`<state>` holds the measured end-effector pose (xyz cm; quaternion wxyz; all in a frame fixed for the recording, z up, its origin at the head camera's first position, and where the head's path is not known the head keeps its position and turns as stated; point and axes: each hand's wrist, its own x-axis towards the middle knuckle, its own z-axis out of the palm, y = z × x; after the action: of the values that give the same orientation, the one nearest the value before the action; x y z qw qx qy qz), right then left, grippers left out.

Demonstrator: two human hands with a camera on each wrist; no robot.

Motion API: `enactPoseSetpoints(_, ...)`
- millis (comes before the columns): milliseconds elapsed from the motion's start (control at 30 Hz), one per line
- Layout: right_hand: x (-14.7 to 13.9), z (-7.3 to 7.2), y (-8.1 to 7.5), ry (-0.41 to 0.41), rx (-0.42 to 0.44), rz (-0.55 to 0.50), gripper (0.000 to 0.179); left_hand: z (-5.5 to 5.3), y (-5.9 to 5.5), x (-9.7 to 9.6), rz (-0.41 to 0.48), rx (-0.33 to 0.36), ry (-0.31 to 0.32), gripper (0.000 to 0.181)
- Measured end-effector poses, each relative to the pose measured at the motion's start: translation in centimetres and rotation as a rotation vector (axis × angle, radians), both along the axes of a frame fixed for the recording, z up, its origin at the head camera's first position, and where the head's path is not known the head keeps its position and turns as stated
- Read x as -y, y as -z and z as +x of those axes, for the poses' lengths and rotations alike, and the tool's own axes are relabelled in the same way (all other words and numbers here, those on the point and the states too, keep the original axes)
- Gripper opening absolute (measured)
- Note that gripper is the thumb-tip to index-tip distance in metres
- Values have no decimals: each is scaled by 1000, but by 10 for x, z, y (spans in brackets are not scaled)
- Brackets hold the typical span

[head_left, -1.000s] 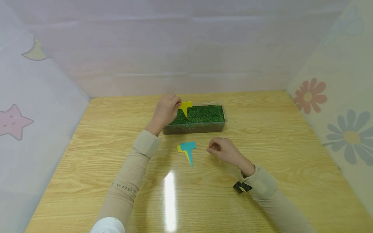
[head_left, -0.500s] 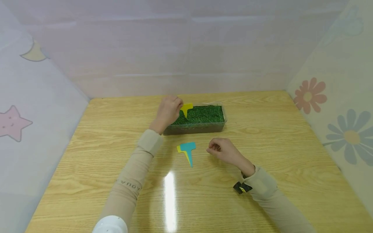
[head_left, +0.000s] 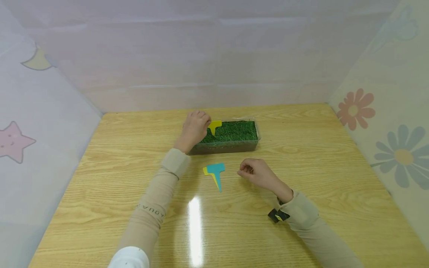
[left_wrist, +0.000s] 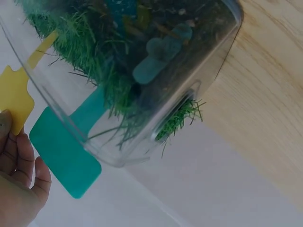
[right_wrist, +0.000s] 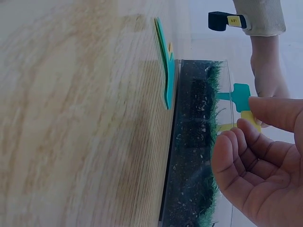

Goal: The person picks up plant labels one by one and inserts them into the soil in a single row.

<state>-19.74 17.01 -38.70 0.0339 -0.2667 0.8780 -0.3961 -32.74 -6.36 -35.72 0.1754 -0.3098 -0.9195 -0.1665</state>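
Vs. the head shots from a sec ago, L hand (head_left: 194, 128) has come down & a touch to the R, and the yellow marker (head_left: 215, 124) w/ it: its flat top sits lower and less stem shows above the grass (head_left: 236, 131). Prob. means the stem's being pushed in, so this one looks nearly seated, tho not let go yet; how deep the tip is, can't tell. L hand is pinching one end of the marker's top, fingers curled in; L wrist view cuts part of the hand off. R hand (head_left: 259, 172) looks unchanged: fingers loosely curled, nothing held, near the surface (head_left: 291, 141), just R of the blue marker (head_left: 218, 169). That one hasn't shifted either; it lies atop a second yellow marker (head_left: 205, 171) in front of the clear tub (head_left: 231, 147). Maybe more in that stack, can't be sure. As for looks, the held marker is thin, flat, T-shaped, bright yellow, w/ wide label top & narrow tapering stem; approx. upright in the L part of the tub, stem in the grass. Teal marker (left_wrist: 66, 153) stands next to it nearer the tub's L end, similar T shape w/ rounded corners, not visible in head view. Dark soil (right_wrist: 191, 142) shows thru the tub wall.
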Motion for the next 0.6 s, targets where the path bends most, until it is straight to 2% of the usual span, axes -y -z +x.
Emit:
enactPoseSetpoints(33,2,2,-5,18,19,23,10,0,1,0,0,1,-1,12)
enactPoseSetpoints(233,2,0,-4,48,76,84,6,-1,2,-1,1,1,-4,13)
enactPoseSetpoints(600,2,2,-6,43,76,82,6,0,7,-4,-46,-21,-27,14)
